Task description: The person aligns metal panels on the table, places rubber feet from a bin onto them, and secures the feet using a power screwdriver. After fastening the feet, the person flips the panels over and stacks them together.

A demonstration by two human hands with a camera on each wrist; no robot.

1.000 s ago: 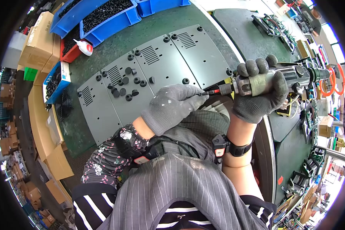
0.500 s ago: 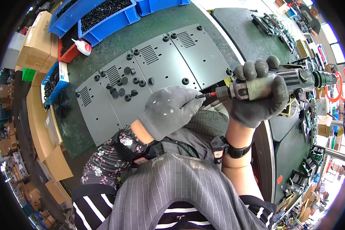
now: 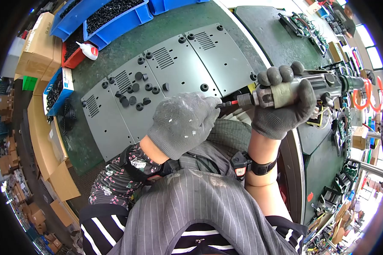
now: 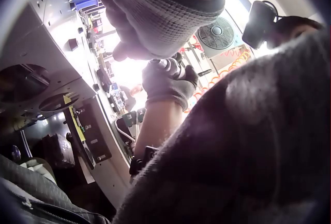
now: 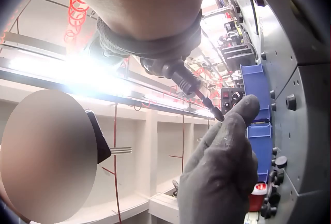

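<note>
My gloved right hand [image 3: 281,102] grips the body of a power screwdriver [image 3: 327,84], fingers and thumb wrapped round it. Its bit [image 3: 230,103] points left, toward my gloved left hand [image 3: 178,121]. Thumb and fingertips of the left hand pinch a small dark screw [image 3: 218,105] at the end of the bit; the fingers partly hide it. In the right wrist view the bit's dark tip [image 5: 216,113] meets the left fingertips. Beyond the hands, grey slotted metal plates [image 3: 104,132] lie side by side, with loose black rubber feet [image 3: 132,100] scattered on them.
Blue bins [image 3: 98,39] of black screws stand at the back left, beside a red bin [image 3: 69,63] and a white bottle [image 3: 88,50]. Cardboard boxes [image 3: 36,46] line the left edge. Circuit boards [image 3: 304,34] sit on the right-hand bench. An orange coiled hose [image 3: 367,100] trails behind the screwdriver.
Both hands and the screwdriver have shifted slightly left. The left hand has turned, so more of its back shows over the fingers. The head view has shifted a little.
</note>
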